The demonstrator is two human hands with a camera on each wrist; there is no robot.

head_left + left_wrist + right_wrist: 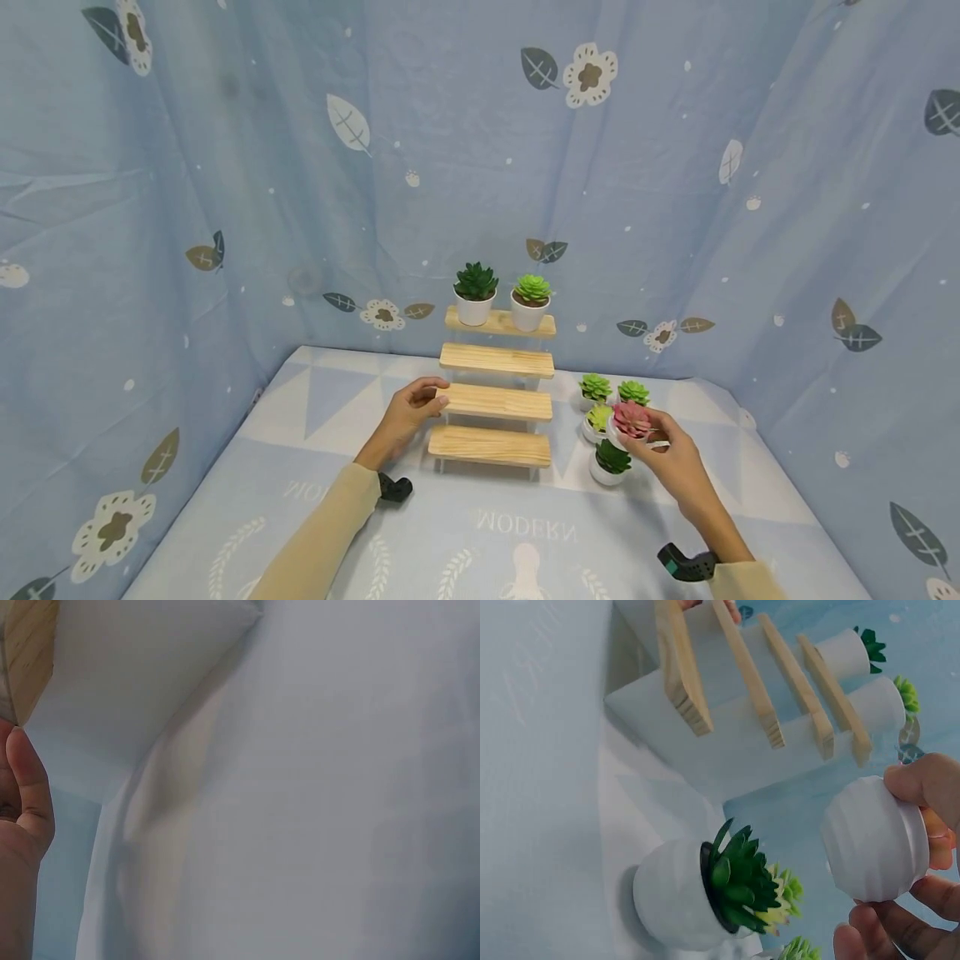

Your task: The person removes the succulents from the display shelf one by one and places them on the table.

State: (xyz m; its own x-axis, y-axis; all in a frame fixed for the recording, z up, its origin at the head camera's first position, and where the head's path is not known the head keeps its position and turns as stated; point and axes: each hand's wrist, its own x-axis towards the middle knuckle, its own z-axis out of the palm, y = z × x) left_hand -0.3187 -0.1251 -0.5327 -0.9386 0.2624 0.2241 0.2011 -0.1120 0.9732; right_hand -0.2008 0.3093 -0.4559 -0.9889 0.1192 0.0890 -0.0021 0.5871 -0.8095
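A four-tier wooden plant stand (491,402) stands on the table, seen end-on in the right wrist view. My left hand (405,417) holds the left end of its third board from the top; in the left wrist view the thumb (28,761) meets the board's corner (30,656). My right hand (671,458) pinches a pink succulent (632,418) by its white ribbed pot (874,844), raised off the table. Beneath and beside it stand several green potted succulents, including a dark green one (613,457) nearest me.
On the top tier sit a dark green succulent (476,282) at left and a bright green one (532,288) at right. A printed cloth (525,521) covers the table. Patterned blue curtains (450,167) hang behind and along both sides.
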